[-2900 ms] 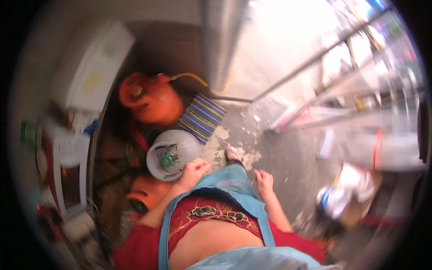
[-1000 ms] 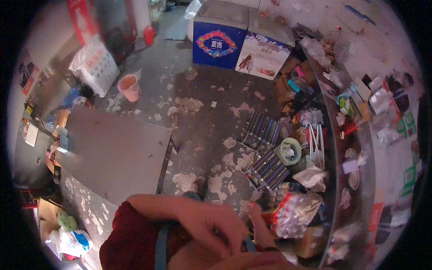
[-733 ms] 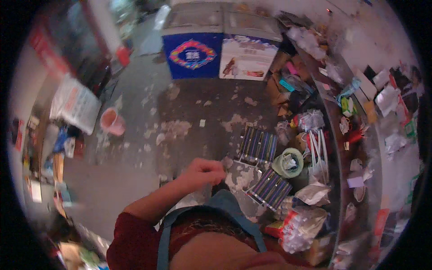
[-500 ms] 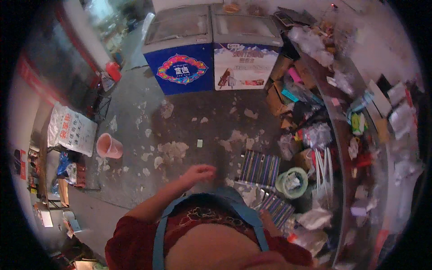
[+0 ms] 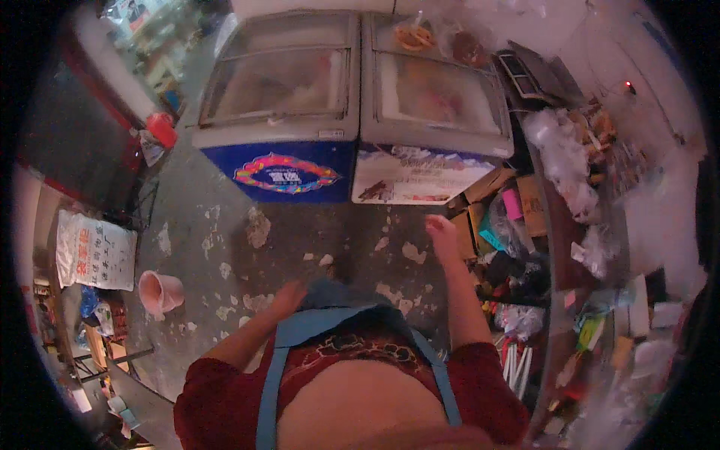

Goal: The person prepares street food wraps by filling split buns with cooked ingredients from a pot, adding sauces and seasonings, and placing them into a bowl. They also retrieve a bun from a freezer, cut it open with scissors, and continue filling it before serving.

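My right hand point(image 5: 441, 231) is raised in front of the right freezer, its fingers loosely bent and apart, with nothing visible in them. The white front panel of the right chest freezer point(image 5: 420, 178) stands just beyond it, apart from my fingers. My left hand point(image 5: 291, 297) hangs low beside the blue apron point(image 5: 330, 319) I wear; it is blurred, and its fingers are hard to make out. Left of the first freezer stands a blue-fronted chest freezer point(image 5: 300, 191). Both freezers have glass lids, which look closed.
A pink bucket point(image 5: 171, 289) stands on the worn floor at left, near a white sack-like panel point(image 5: 112, 251). Cardboard boxes point(image 5: 531, 206), plastic bags and loose goods crowd the right side along a long shelf edge point(image 5: 562, 300). A brown item in clear plastic point(image 5: 469, 49) lies atop the right freezer.
I have moved closer to the freezers, which now look larger. My right hand has come up and forward from my side; my left hand has dropped back toward the apron.
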`<act>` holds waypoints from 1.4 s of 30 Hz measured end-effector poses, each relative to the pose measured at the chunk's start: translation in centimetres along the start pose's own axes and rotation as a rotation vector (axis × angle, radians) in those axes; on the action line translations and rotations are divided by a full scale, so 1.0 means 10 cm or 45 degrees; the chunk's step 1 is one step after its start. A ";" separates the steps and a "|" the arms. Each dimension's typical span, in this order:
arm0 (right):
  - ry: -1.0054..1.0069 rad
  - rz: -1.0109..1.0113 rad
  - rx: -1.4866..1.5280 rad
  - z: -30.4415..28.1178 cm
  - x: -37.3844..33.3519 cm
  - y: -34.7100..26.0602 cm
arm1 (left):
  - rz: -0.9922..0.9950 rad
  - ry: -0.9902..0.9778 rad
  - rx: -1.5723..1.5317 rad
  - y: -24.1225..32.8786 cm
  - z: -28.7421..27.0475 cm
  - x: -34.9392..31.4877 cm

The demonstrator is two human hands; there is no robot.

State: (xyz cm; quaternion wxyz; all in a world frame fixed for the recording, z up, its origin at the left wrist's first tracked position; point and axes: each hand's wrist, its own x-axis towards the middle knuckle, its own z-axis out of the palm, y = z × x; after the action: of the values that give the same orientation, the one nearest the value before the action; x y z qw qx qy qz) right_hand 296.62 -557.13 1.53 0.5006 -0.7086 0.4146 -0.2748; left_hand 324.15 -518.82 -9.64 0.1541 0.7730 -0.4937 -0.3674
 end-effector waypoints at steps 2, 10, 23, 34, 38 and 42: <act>0.053 -0.065 0.000 -0.02 0.70 -0.38 | -0.048 0.184 -0.508 0.49 -0.53 0.64; 0.299 -0.350 -0.064 -0.48 3.75 -1.47 | -0.045 0.347 -1.056 1.65 -1.90 2.07; -0.716 -0.049 -0.126 -0.43 7.23 -1.13 | -0.079 0.286 -1.326 2.87 -2.81 3.99; -0.436 -0.071 -0.306 -0.74 6.90 -1.22 | 0.208 0.051 -1.354 3.50 -3.16 4.99; -0.253 -0.172 -0.029 -0.74 6.36 -1.41 | 0.264 -0.042 -1.415 3.59 -3.07 5.09; -0.004 -0.372 0.142 -0.87 5.46 -1.57 | 0.283 -0.192 -1.522 3.75 -3.03 5.05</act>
State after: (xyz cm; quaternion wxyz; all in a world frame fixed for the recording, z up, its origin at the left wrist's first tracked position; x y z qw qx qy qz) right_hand 322.11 -605.98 17.88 0.4943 -0.7329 0.2903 -0.3663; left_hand 333.84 -584.30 12.53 0.5631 0.4686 -0.2893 -0.6162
